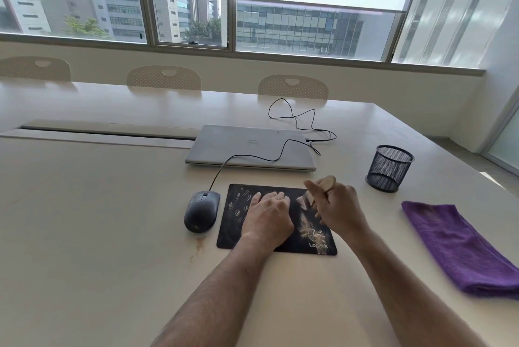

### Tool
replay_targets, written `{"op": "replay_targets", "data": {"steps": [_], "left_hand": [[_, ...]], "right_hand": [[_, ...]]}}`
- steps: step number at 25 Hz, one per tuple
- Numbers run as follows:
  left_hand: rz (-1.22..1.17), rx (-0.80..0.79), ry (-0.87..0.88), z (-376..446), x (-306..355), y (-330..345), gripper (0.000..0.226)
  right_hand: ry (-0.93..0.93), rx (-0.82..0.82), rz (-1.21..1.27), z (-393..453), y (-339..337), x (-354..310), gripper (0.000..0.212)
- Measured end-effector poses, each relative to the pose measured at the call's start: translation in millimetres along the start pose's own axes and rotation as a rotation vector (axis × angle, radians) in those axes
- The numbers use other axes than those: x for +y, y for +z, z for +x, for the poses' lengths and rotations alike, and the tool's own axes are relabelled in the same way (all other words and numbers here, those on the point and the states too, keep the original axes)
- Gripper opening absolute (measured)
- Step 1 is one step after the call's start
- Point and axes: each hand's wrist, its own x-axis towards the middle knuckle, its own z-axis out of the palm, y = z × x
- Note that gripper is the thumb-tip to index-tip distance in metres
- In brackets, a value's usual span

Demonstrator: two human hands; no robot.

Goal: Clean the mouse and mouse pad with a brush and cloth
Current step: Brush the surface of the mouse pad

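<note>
A black mouse pad [236, 231], streaked with pale dust, lies on the table in front of me. My left hand [269, 216] presses flat on its middle with straight fingers. My right hand [337, 206] grips a wooden-handled brush [327, 182] over the pad's upper right part; its pale bristles [304, 202] touch the pad. A dusty black wired mouse [202, 210] sits just left of the pad. A folded purple cloth [460, 245] lies to the right, apart from both hands.
A shut silver laptop [250, 147] lies behind the pad, with the mouse cable [252, 157] running across its lid. A black mesh pen cup [390, 168] stands at the right. Chairs line the table's far side under the windows.
</note>
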Motion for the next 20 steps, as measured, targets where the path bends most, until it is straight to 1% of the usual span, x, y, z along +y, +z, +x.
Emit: {"op": "replay_targets", "data": {"steps": [1,3,5,7,8,10,11,13,15,18,19,20], "left_hand": [[-0.001,-0.003,-0.003,0.3,-0.4,0.1,0.035],[-0.003,-0.003,-0.01,0.1,-0.3,0.4,0.032],[-0.002,0.005,-0.007,-0.5,-0.3,0.2,0.03],[-0.003,0.002,-0.007,-0.2,-0.1,-0.6,0.032],[-0.001,0.0,-0.005,-0.2,0.3,-0.7,0.033],[-0.001,-0.009,-0.006,-0.6,0.7,-1.3,0.036],[-0.004,-0.01,-0.006,-0.7,0.6,-1.5,0.036],[-0.01,-0.004,-0.002,-0.7,-0.1,-1.2,0.034],[-0.013,0.004,0.002,-1.1,-0.2,-1.2,0.032],[-0.003,0.007,0.003,-0.7,-0.2,-0.8,0.032],[-0.001,0.001,0.0,-0.6,-0.2,-1.2,0.034],[-0.002,-0.004,-0.003,-0.5,0.0,-1.4,0.035]], "right_hand": [[0.006,-0.022,-0.017,0.9,-0.9,-1.0,0.051],[0.069,-0.006,-0.009,2.4,-6.5,-3.5,0.055],[0.125,0.099,0.005,4.9,-10.6,-1.8,0.057],[0.122,0.189,0.033,4.1,-9.6,0.6,0.056],[0.115,0.182,0.064,2.4,-7.7,0.0,0.052],[0.108,0.079,0.126,-0.8,-2.5,-2.1,0.041],[0.097,0.022,0.107,-1.5,-1.5,-3.0,0.041],[0.093,-0.05,0.028,-0.7,-2.9,-5.3,0.048],[0.121,-0.013,0.014,1.9,-6.5,-6.9,0.053],[0.099,0.15,0.055,0.0,-6.4,-6.6,0.05],[0.08,0.145,0.071,-1.8,-5.5,-7.2,0.047],[0.062,0.102,0.071,-3.8,-3.5,-7.9,0.046]]}}
